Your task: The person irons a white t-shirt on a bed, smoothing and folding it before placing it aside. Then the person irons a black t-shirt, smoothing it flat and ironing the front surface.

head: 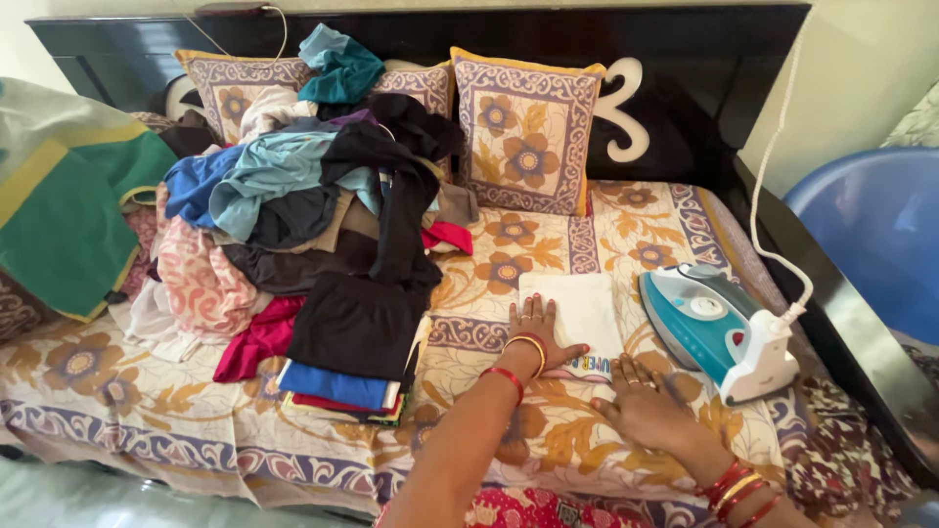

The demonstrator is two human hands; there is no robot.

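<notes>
A bed [147, 411] with a floral yellow sheet fills the scene. A dark wooden headboard [685, 59] runs along the far side, with patterned cushions [528, 132] leaning on it. The pale wall [851, 68] rises far right; a blue tub [871, 235] sits right.

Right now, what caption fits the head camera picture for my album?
Left hand and right hand press flat a folded white cloth beside a teal iron.
</notes>
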